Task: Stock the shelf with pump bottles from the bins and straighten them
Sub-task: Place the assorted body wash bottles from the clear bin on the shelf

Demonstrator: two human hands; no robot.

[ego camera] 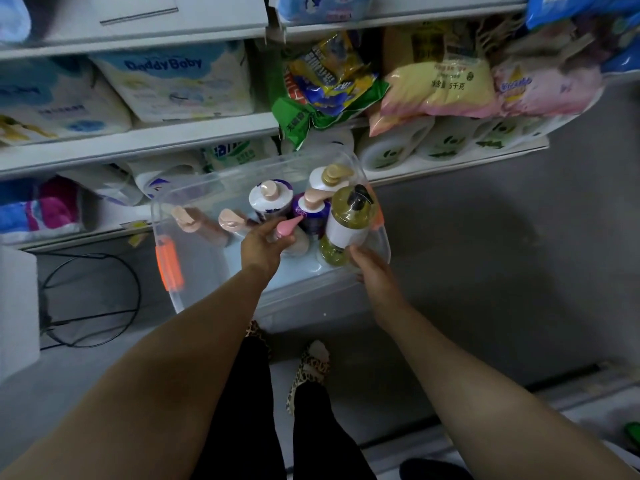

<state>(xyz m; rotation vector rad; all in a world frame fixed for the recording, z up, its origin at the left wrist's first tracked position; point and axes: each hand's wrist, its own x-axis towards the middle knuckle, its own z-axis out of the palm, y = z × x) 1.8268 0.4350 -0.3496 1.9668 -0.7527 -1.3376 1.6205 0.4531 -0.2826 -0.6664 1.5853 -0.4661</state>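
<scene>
On the far left, packs of nappies [180, 81] are stacked on the white shelves [138, 140], and a black wire loop [91, 299] lies on the grey floor [485, 271] below. A clear plastic bin [180, 306] with an orange latch [169, 263] is seen on the floor in front of the lowest shelf. Inside it, two bottles with beige pumps [207, 221] lie toward the left. The left hand [263, 244] is reached into the bin, and its fingers are curled round a bottle with a pink pump [289, 225] near the middle. Just behind, a white bottle [270, 199] and a purple bottle [313, 213] stand upright. To the right, a clear bottle of yellow liquid [349, 223] with a black pump is grasped at its lower end by the right hand [372, 268], tilted against the bin's right wall. Behind it a white bottle with a gold pump [332, 176] is seen. On the right shelves, bags of powder [440, 88] rest above rolls of paper [446, 140].
</scene>
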